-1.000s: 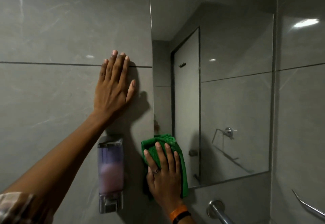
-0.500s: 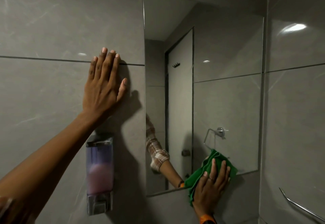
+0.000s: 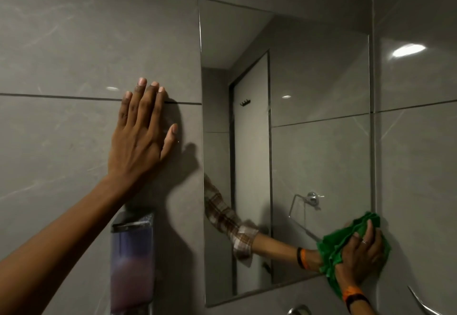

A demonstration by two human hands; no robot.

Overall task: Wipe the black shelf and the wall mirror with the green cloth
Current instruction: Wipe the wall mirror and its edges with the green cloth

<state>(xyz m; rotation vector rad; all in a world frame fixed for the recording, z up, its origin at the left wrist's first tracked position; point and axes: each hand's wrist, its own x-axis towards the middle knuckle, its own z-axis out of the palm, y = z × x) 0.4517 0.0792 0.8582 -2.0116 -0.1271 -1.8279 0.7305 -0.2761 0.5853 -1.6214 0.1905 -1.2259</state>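
The frameless wall mirror (image 3: pixel 309 117) hangs on grey tiles right of centre. My right hand (image 3: pixel 361 258) presses the bunched green cloth (image 3: pixel 333 248) flat against the mirror's lower right corner, partly over the edge onto the tile. My left hand (image 3: pixel 138 139) lies flat with fingers spread on the tiled wall, left of the mirror, holding nothing. The mirror reflects my right forearm in a checked sleeve. No black shelf is in view.
A wall-mounted soap dispenser (image 3: pixel 133 260) with purple liquid hangs below my left hand. A chrome tap (image 3: pixel 298 311) shows at the bottom edge, and a metal rail (image 3: pixel 420 302) at the lower right. Ceiling lights glare on the tiles.
My right hand slid the green cloth along the mirror's bottom, from the lower left corner to the lower right corner. My left hand stayed flat on the wall.
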